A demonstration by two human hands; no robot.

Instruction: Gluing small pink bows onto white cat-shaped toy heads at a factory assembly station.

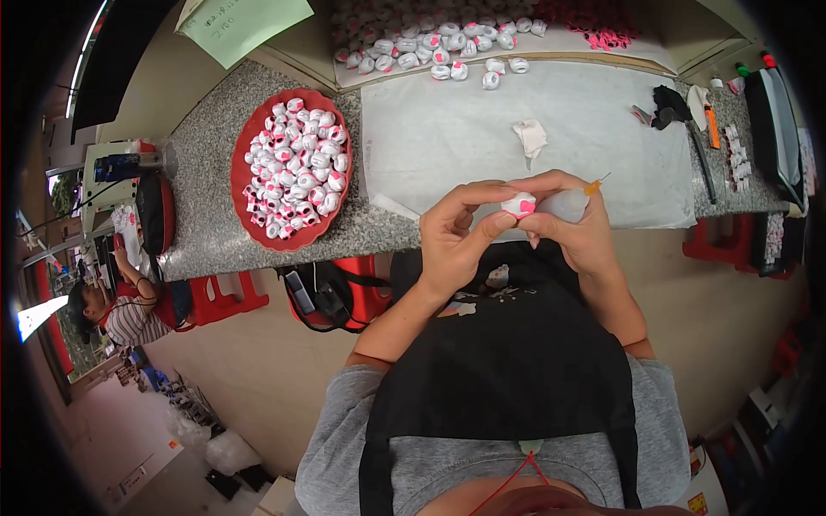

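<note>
Over the near edge of the bench, a small round white piece with a pink patch [519, 205] is pinched by the fingertips of my left hand [452, 236]. My right hand [589, 236] touches the same piece with thumb and index finger. Tucked in that right hand is a translucent squeeze bottle [568, 205] with an orange needle tip, pointing up and to the right. A crumpled white cloth or tissue [530, 138] lies beyond my hands on a pale sheet [430, 129].
At left stands a red oval tray [238, 185] heaped with similar pieces. More white pieces [430, 43] and pink parts [607, 34] lie on the far shelf. An orange-handled tool [711, 126] and a black strap [701, 163] lie right. A co-worker [129, 314] sits far left.
</note>
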